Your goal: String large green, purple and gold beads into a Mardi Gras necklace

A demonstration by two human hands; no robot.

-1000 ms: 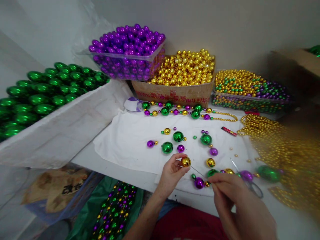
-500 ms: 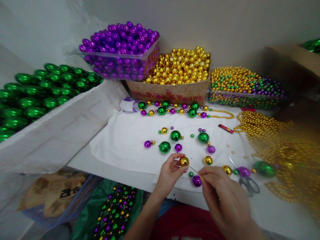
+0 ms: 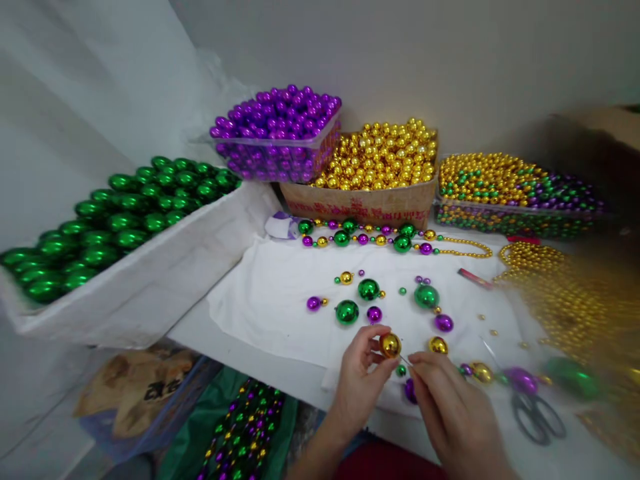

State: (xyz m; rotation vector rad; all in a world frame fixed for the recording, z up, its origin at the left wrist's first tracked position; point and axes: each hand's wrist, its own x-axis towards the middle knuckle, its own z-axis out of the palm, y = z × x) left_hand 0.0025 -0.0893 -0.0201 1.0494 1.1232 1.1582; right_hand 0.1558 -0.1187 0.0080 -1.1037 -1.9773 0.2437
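Gold bead (image 3: pixel 389 345): pinched between the thumb and fingertips of the left hand (image 3: pixel 363 377), which are closed on it, just above the near edge of the white cloth (image 3: pixel 265 300).

Needle (image 3: pixel 403 359): thin and partly blurred, clamped in the closed fingertips of the right hand (image 3: pixel 450 413); its free end points at the gold bead and sits just beside it.

Loose beads on the cloth beyond the left fingertips: green bead (image 3: pixel 347 311) and small purple bead (image 3: pixel 374 314), both near. To the right of the fingertips: second gold bead (image 3: pixel 438 345), close by.

Purple bead (image 3: pixel 410 390): just under the right fingertips, partly hidden by them.

Scissors (image 3: pixel 537 415): flat on the table, to the right of the right hand, apart from it.

Finished string of beads (image 3: pixel 395 237): laid across the far edge of the cloth, well beyond both hands.

Tub of purple balls (image 3: pixel 280 133), box of gold balls (image 3: pixel 380 157), box of green balls (image 3: pixel 125 213): farthest from the fingers, at the back and left.
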